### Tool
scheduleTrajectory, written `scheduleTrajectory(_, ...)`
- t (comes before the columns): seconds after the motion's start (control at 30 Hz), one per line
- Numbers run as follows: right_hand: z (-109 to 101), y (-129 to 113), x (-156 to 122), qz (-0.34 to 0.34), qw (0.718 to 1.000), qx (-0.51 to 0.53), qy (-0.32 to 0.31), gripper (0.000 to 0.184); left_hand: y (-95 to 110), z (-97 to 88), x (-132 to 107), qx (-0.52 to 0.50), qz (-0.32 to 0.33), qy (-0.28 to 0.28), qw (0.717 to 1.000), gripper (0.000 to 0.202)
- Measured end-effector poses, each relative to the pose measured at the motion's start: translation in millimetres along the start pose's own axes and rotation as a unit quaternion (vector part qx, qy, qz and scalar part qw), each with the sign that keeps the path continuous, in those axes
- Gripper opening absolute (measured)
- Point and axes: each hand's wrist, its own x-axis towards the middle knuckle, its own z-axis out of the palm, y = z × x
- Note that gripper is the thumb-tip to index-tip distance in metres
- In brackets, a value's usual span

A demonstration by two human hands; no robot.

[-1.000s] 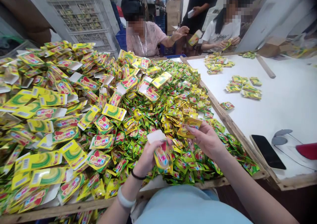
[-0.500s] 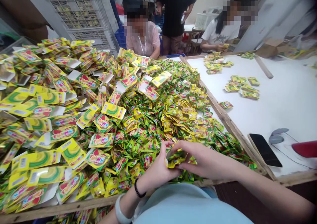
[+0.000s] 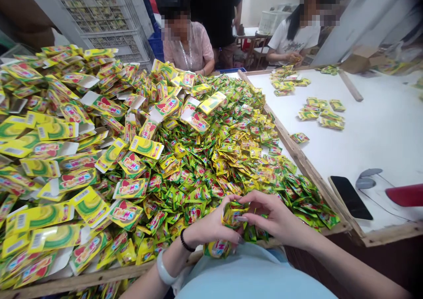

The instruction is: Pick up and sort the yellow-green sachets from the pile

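Note:
My left hand [image 3: 208, 228] is closed around a small yellow and green box [image 3: 218, 247] at the table's near edge, its open top facing up. My right hand [image 3: 274, 217] pinches green and yellow sachets [image 3: 233, 213] and pushes them into the box mouth. Both hands meet just above the near end of a big heap of loose sachets [image 3: 231, 158]. A pile of flat yellow boxes [image 3: 66, 149] fills the left side of the table.
A wooden rail [image 3: 297, 155] divides this table from a white table [image 3: 373, 127] holding small sachet groups [image 3: 322, 111], a black phone [image 3: 350, 197] and a red object [image 3: 405, 195]. Two people sit across and one stands; white crates [image 3: 102, 21] are stacked at the back left.
My hands, apart a second ago with box and sachets held up, have come together lower and nearer my body. The sachets are now at the box mouth. The standing person moved left.

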Motion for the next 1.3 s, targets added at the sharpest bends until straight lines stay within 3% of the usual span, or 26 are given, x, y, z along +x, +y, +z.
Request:
scheduleTrajectory(0.2, 10, 7, 9, 0.019, 0.994, 0.109, 0.019, 0.012, 3, 8.0, 0, -0.006, 0.030, 0.045, 0.999, 0.074)
scheduleTrajectory(0.4, -3, 0, 11, -0.038, 0.987, -0.063, -0.139, 0.020, -8, 6.2, -8, 0.036, 0.026, 0.067, 0.997, 0.103)
scheduleTrajectory(0.57, 4, 1, 4, -0.093, 0.988, -0.100, -0.067, 0.021, -2, 7.1, -8, 0.062, 0.034, 0.055, 0.996, 0.115)
scheduleTrajectory(0.73, 5, -6, 5, -0.064, 0.969, -0.067, -0.230, 0.029, 3, 10.8, -1, 0.102, 0.019, -0.019, 0.994, 0.109)
scheduleTrajectory(0.8, 5, -9, 6, -0.050, 0.963, -0.059, -0.260, 0.024, 2, 12.4, 3, 0.120, 0.016, -0.027, 0.992, 0.111)
scheduleTrajectory(0.9, -1, -10, 6, -0.056, 0.966, -0.077, -0.241, 0.023, 8, 11.9, 3, 0.158, 0.033, -0.028, 0.987, 0.118)
scheduleTrajectory(0.97, -20, -6, 7, -0.077, 0.977, -0.110, -0.166, 0.025, 15, 6.2, -1, 0.194, 0.071, 0.010, 0.978, 0.120)
scheduleTrajectory(1.03, -52, 2, 9, -0.082, 0.980, -0.180, -0.004, 0.026, 21, -4.8, -4, 0.274, 0.119, 0.134, 0.945, 0.104)
scheduleTrajectory(1.07, -68, 8, 12, -0.067, 0.965, -0.234, 0.102, 0.027, 21, -11.7, -5, 0.333, 0.129, 0.219, 0.908, 0.086)
scheduleTrajectory(1.13, -92, 20, 21, -0.036, 0.884, -0.353, 0.304, 0.026, 14, -25.5, -2, 0.463, 0.100, 0.368, 0.800, 0.048)
scheduleTrajectory(1.17, -95, 26, 27, -0.026, 0.843, -0.405, 0.354, 0.027, 7, -31.1, 1, 0.520, 0.068, 0.411, 0.746, 0.037)
scheduleTrajectory(1.2, -90, 32, 33, -0.024, 0.814, -0.447, 0.371, 0.030, -1, -35.4, 5, 0.567, 0.035, 0.430, 0.702, 0.032)
scheduleTrajectory(1.23, -77, 37, 40, -0.028, 0.805, -0.476, 0.354, 0.034, -9, -38.2, 9, 0.602, 0.009, 0.432, 0.671, 0.029)
scheduleTrajectory(1.3, -36, 47, 54, -0.050, 0.833, -0.488, 0.254, 0.033, -22, -40.2, 14, 0.634, -0.007, 0.431, 0.642, 0.025)
